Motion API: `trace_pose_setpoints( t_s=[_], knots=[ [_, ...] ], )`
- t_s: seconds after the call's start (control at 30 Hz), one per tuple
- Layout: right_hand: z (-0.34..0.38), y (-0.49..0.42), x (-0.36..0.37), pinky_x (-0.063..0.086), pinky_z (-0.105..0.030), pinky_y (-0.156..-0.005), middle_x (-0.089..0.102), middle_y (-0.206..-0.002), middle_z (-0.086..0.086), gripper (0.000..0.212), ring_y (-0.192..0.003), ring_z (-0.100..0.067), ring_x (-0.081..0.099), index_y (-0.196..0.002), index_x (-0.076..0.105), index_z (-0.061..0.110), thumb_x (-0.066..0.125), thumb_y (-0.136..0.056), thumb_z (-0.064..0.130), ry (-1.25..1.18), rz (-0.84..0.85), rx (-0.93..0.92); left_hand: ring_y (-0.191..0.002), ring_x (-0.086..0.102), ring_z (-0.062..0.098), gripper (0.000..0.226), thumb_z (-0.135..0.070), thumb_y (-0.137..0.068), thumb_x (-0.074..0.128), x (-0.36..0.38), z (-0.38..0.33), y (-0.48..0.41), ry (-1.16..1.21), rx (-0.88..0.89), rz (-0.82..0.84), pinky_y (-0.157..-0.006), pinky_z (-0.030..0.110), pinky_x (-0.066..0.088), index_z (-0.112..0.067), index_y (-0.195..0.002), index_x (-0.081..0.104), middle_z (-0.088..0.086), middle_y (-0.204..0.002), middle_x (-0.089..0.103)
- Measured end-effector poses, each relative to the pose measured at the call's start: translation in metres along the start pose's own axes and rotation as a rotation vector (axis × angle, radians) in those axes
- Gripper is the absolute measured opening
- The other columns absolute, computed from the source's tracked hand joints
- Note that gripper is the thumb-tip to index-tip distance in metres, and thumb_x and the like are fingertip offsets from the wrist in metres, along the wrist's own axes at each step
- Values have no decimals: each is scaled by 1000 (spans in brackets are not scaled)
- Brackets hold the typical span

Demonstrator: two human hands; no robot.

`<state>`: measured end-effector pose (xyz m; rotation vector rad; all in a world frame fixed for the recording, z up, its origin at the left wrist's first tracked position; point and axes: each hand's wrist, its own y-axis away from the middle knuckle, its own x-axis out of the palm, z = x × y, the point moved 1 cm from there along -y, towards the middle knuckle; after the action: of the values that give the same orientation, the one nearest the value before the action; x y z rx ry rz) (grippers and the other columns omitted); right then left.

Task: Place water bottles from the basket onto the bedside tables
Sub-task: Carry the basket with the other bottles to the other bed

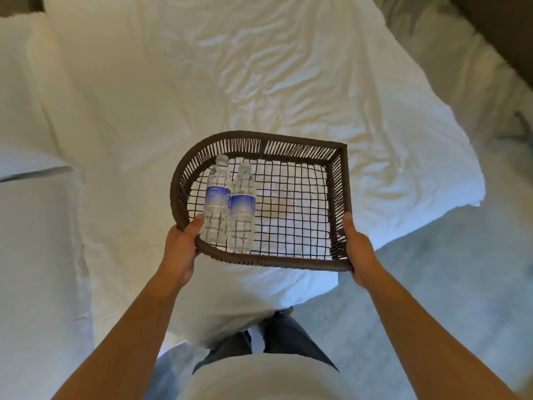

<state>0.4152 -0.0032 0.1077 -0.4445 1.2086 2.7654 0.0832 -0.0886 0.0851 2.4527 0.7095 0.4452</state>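
A dark brown woven basket with an open mesh floor is held in the air over the bed. Two clear water bottles with blue labels lie side by side in its left half: the left bottle and the right bottle, caps pointing away from me. My left hand grips the basket's near left corner, thumb over the rim beside the left bottle. My right hand grips the near right corner. No bedside table is in view.
A bed with a rumpled white duvet fills the middle. White pillows lie at the left. Grey carpet runs along the right of the bed. A dark wooden piece crosses the top right corner.
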Motion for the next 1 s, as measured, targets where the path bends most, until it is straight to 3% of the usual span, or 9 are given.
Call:
trace_pose_setpoints(
  t_s=[0.1,0.2,0.37,0.43,0.57,0.63,0.73,0.87,1.0],
  knots=[
    [-19,8,-53,63,-50,-87,81,-97,-9,84,-93,-32,77,-101,76,20,47,-65,90,-95,-101,29,-75,77,13,13,-20,-101,58,52,-2,7,-56,-11,75,-63,32,63,-20,-102,71,-1,-89,82],
    [-38,5,-111,59,-55,-95,80,-101,-9,95,-96,-33,76,-104,75,22,45,-55,97,-169,-182,38,-79,78,14,14,-22,-100,59,112,5,13,-118,-31,154,-66,35,62,-18,-109,70,-2,-90,82],
    [-64,-5,-220,62,-50,-89,82,-85,-9,71,-88,-33,78,-94,75,16,47,-85,81,-254,-259,59,-80,78,15,14,-22,-101,58,232,32,37,-213,-33,261,-64,34,62,-19,-105,70,-5,-87,82],
    [-73,-15,-270,61,-49,-91,80,-88,-11,69,-88,-32,76,-90,73,16,47,-87,79,-280,-273,57,-79,78,14,14,-21,-102,57,286,47,49,-240,-29,292,-62,33,63,-18,-101,71,-5,-83,81],
    [-82,-34,-368,58,-44,-83,71,-81,-13,73,-79,-29,69,-89,69,9,45,-89,78,-301,-314,58,-89,75,24,14,-23,-101,58,386,82,73,-277,-61,302,-80,45,58,-17,-102,70,-2,-87,81],
    [-88,-44,-417,61,-51,-89,75,-93,-26,94,-92,-40,74,-95,72,3,47,-74,91,-324,-350,56,-94,74,26,13,-24,-100,60,433,96,83,-287,-72,317,-77,42,58,-18,-106,70,-1,-93,81],
    [-94,-66,-484,60,-59,-92,78,-100,-24,115,-98,-41,75,-94,75,9,46,-41,107,-337,-369,34,-98,73,28,18,-26,-99,60,502,110,96,-316,-89,344,-78,45,58,-18,-113,69,3,-102,79],
    [-74,-85,-556,61,-56,-91,79,-95,-15,83,-93,-35,76,-90,71,14,48,-71,91,-362,-399,29,-104,72,31,29,-29,-98,63,585,123,97,-366,-122,379,-89,60,56,-15,-123,67,7,-111,78],
    [-57,-129,-619,60,-54,-93,77,-91,-12,70,-94,-35,74,-84,69,15,46,-83,82,-367,-452,26,-106,71,30,29,-27,-99,62,673,133,79,-391,-111,420,-88,59,57,-14,-125,65,6,-113,77]
  ],
)
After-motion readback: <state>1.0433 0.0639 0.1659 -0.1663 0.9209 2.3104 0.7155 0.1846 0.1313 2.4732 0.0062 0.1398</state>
